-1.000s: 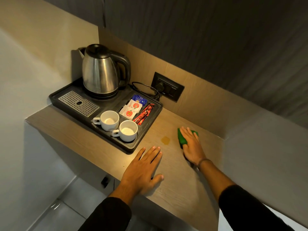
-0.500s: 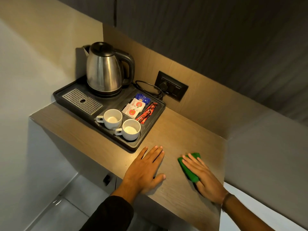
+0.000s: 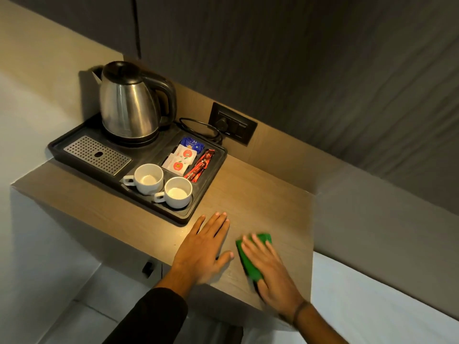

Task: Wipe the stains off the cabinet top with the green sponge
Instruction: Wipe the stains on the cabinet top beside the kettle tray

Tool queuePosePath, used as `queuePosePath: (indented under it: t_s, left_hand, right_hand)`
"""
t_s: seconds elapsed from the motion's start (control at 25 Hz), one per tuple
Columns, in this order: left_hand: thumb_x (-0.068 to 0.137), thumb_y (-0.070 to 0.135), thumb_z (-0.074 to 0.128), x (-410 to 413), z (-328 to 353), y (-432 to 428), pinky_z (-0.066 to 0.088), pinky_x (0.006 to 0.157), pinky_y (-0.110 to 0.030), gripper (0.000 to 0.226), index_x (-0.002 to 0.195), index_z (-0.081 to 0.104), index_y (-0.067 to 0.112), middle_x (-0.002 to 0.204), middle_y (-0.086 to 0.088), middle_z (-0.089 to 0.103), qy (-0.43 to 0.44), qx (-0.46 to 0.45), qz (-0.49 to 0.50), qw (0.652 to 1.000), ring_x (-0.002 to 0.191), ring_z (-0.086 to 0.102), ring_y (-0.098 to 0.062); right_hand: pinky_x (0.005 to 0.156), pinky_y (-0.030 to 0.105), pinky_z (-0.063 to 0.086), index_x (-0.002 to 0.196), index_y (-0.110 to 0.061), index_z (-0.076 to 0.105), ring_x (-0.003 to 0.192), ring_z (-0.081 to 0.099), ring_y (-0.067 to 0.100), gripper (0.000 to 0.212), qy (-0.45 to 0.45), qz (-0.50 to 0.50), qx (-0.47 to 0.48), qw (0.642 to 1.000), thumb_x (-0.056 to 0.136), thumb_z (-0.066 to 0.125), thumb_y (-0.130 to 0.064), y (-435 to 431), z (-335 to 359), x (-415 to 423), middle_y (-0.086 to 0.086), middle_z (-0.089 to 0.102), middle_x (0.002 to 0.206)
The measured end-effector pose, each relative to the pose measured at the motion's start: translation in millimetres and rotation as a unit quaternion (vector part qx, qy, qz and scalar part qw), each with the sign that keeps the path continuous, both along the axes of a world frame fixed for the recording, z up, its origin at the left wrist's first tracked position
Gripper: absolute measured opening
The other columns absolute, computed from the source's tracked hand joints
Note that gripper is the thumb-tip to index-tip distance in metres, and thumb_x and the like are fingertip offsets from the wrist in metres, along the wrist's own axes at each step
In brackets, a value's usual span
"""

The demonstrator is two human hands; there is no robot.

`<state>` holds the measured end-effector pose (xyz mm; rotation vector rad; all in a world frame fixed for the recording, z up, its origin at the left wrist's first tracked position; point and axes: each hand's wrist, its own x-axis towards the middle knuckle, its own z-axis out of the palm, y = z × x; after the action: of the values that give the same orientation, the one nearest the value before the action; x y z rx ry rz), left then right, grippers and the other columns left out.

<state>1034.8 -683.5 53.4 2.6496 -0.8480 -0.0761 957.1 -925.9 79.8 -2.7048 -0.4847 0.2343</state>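
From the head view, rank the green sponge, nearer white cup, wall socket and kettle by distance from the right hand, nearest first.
1. green sponge: under the right hand.
2. nearer white cup: tray's front corner, left of the hand.
3. wall socket: back panel.
4. kettle: tray's far left.

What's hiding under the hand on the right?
A green sponge lies flat under the right hand, pressed on the cabinet top. Only its edges peek out. Any stain beneath the sponge is covered, so I cannot see it.
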Motion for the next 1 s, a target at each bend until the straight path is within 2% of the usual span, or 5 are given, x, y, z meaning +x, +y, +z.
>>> queuePosePath:
  t_s: [0.4,0.56,0.72,0.84,1.0]
  left_hand:
    - [0.103,0.067,0.027,0,2,0,0.005,0.131,-0.054,0.085,0.167,0.010,0.013,0.177,-0.008,0.006,-0.001,0.017,-0.005,1.000,0.162,-0.004,-0.021]
    - [0.104,0.067,0.024,0,2,1,0.006,0.131,-0.055,0.085,0.167,0.007,0.012,0.177,-0.009,0.003,0.000,0.020,-0.007,1.000,0.162,-0.007,-0.022]
    - [0.103,0.068,0.021,2,2,2,0.002,0.131,-0.053,0.085,0.167,0.002,0.014,0.177,-0.006,-0.003,0.010,0.019,-0.010,1.000,0.161,-0.012,-0.021]
    - [0.104,0.068,0.021,2,3,1,0.001,0.131,-0.054,0.085,0.167,0.000,0.014,0.177,-0.006,-0.006,0.012,0.022,-0.014,1.000,0.160,-0.014,-0.021]
    - [0.104,0.068,0.023,2,0,1,0.003,0.131,-0.055,0.085,0.166,0.000,0.014,0.177,-0.007,-0.005,0.014,0.024,-0.008,1.000,0.160,-0.014,-0.021]
  right_hand:
    - [0.131,0.058,0.006,0.162,-0.020,0.025,0.162,0.005,0.020,0.085,-0.004,-0.123,0.018,0.992,0.087,0.052,0.009,32,28,65,-0.001,0.021,0.173]
    - [0.131,0.051,0.002,0.164,-0.036,0.014,0.162,0.003,0.013,0.085,0.009,-0.037,-0.006,0.999,0.090,0.044,-0.006,24,12,-21,-0.013,0.013,0.175]
    - [0.131,0.058,0.008,0.163,-0.025,0.026,0.162,0.012,0.023,0.079,0.022,-0.109,0.002,0.994,0.087,0.040,-0.005,-30,26,-68,-0.005,0.022,0.174]
    - [0.129,0.063,0.014,0.156,-0.005,0.037,0.159,0.021,0.037,0.066,0.003,-0.226,0.016,0.974,0.090,0.041,0.001,-46,45,-6,0.016,0.030,0.167]
    - [0.131,0.045,0.007,0.161,-0.010,0.028,0.162,0.013,0.028,0.069,-0.022,-0.317,-0.006,0.948,0.097,0.048,0.007,-19,52,120,0.011,0.023,0.172]
